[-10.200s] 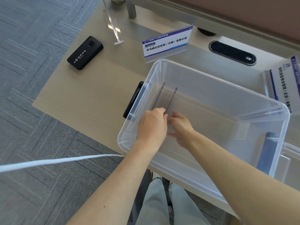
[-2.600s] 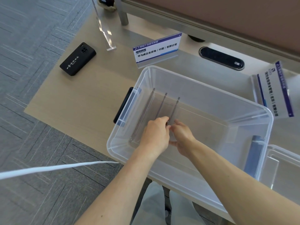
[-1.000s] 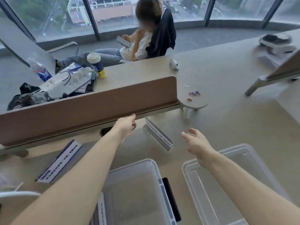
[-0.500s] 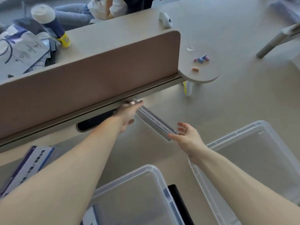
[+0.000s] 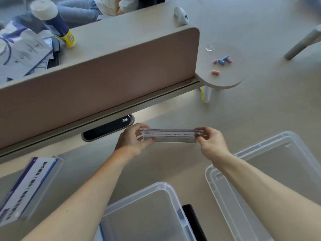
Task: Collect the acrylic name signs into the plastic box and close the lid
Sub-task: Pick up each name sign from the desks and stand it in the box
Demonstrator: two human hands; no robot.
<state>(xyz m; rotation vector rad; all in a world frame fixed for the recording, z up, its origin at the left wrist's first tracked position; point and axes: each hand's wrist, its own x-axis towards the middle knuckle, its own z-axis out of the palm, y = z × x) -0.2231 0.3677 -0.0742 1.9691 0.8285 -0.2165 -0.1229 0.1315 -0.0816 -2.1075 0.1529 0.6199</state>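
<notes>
An acrylic name sign [image 5: 171, 135] is held level above the desk, seen edge-on. My left hand [image 5: 133, 139] grips its left end and my right hand [image 5: 211, 142] grips its right end. The clear plastic box [image 5: 166, 186] with a black handle stands at the bottom centre, below my arms. Its clear lid [image 5: 271, 141] lies flat on the desk at the right. Another name sign [image 5: 29, 185] with blue and white print lies at the left.
A brown desk divider [image 5: 97, 79] runs across the back, with a black cable port [image 5: 107, 128] in front of it. Small coloured pieces [image 5: 222, 60] lie on a round shelf. Behind the divider are a bottle [image 5: 53, 21], papers and a seated person.
My hands left the box and reached for the sign by the divider. My left hand took it, my right joined, and now both hold it level, nearer to me.
</notes>
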